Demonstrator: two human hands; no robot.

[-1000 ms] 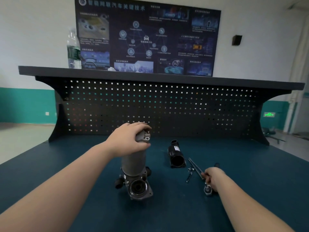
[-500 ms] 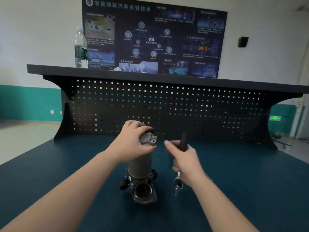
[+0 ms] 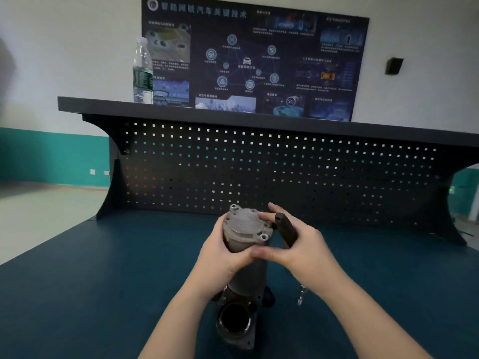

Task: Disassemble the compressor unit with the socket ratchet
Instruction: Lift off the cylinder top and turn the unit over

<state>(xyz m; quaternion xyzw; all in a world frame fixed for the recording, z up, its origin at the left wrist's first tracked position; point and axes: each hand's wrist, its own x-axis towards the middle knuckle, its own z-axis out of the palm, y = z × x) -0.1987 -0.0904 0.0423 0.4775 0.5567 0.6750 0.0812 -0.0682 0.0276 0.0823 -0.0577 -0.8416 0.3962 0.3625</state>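
Note:
The grey metal compressor unit (image 3: 245, 229) stands upright on the blue bench top (image 3: 103, 281), its round end cap with bolt lugs facing up and an open round port low at the front. My left hand (image 3: 223, 255) grips the cylinder just below the cap. My right hand (image 3: 300, 250) holds the socket ratchet (image 3: 286, 230) by its black handle, the steel head hanging down behind the wrist. The right fingers also reach against the cap's right side.
A black pegboard back panel (image 3: 285, 172) with a shelf closes the far side of the bench. A water bottle (image 3: 142, 73) stands on the shelf at the left. A dark poster (image 3: 254, 60) hangs on the wall behind.
My right hand picked the ratchet up from the bench and brought it left to the compressor's cap. My left hand slid from the top of the cap to the cylinder below it.

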